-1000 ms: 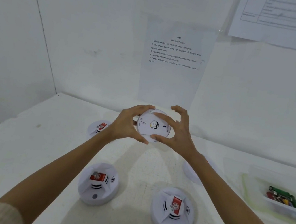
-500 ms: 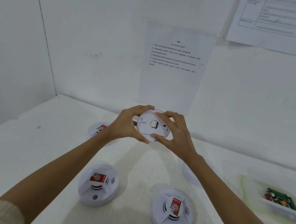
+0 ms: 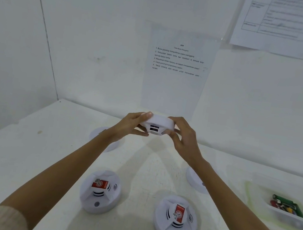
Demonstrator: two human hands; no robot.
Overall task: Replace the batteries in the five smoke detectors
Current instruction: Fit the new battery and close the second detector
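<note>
I hold a white round smoke detector [image 3: 158, 123] in the air above the middle of the table, seen edge-on, with dark slots on its near side. My left hand [image 3: 131, 124] grips its left rim and my right hand [image 3: 183, 136] grips its right rim. Two more detectors lie face up near me, one on the left [image 3: 100, 191] and one on the right [image 3: 176, 219], each with a red label. Another detector [image 3: 97, 133] lies behind my left forearm and one more [image 3: 195, 180] behind my right forearm, both partly hidden.
A clear plastic container [image 3: 288, 208] with several batteries stands at the right of the white table [image 3: 22, 154]. White walls close in at the back and left. An instruction sheet [image 3: 178, 59] hangs on the back wall.
The held detector has turned from showing its back side to me to lying edge-on with its back up. Both hands shifted round its rim.
</note>
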